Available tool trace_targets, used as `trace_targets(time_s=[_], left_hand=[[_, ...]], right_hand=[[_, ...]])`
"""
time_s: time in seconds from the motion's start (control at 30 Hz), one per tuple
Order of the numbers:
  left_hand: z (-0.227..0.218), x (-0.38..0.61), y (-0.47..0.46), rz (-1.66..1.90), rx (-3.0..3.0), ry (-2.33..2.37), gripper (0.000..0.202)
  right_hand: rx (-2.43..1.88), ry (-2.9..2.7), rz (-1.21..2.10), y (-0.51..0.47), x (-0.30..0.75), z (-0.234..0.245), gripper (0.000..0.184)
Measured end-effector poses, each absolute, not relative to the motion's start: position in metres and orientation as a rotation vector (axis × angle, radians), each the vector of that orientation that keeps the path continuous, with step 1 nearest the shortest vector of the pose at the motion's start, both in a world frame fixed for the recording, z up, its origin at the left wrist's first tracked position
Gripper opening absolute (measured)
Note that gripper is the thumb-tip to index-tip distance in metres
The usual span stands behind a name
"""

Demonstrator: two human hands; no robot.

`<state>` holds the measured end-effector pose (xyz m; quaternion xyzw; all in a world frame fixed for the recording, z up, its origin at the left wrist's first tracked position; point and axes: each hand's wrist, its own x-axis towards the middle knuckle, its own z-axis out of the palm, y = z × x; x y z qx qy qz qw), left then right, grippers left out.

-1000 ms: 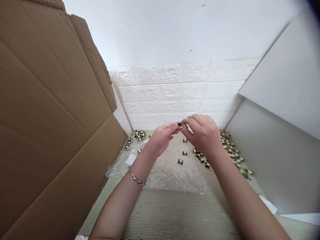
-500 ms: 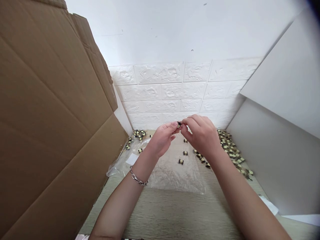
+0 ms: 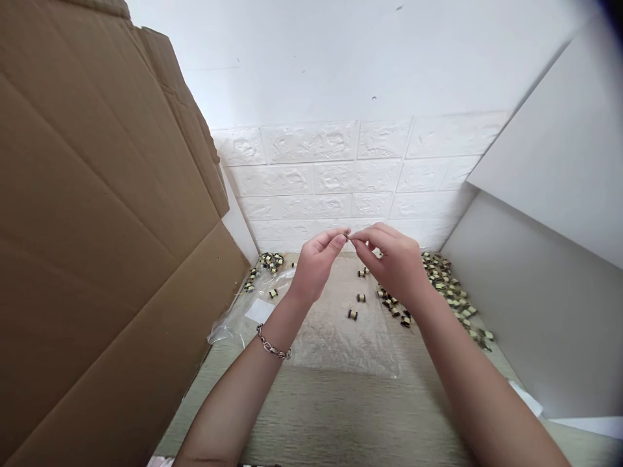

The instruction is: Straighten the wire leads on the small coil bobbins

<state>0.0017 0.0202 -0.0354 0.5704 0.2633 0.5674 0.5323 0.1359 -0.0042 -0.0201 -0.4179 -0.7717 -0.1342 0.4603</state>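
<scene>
While the left hand (image 3: 314, 266) pinches a small part (image 3: 346, 235) at its fingertips, the right hand (image 3: 393, 261) pinches what seems its nearer end; yellow-and-black pieces (image 3: 394, 312) lie below the right hand.

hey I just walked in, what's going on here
A person's left hand holds a small part above the table, and the right hand pinches close beside it; what that one grips is too small to tell. Below, a few yellow-and-black pieces lie on a clear plastic bag, with a larger pile to the right.
</scene>
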Motion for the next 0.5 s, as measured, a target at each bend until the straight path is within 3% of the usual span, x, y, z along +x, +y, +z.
trace_targets(time_s=[0.17,0.5], left_hand=[[-0.032,-0.005,0.022,1.474,1.729,0.748,0.024],[-0.028,-0.005,0.013,1.592,1.998,0.904,0.025]], right_hand=[[-1.054,-1.879,-0.095,-0.006,0.141,-0.013,0.01],[-1.105,-1.828,-0.12,-0.012,0.138,-0.011,0.007]])
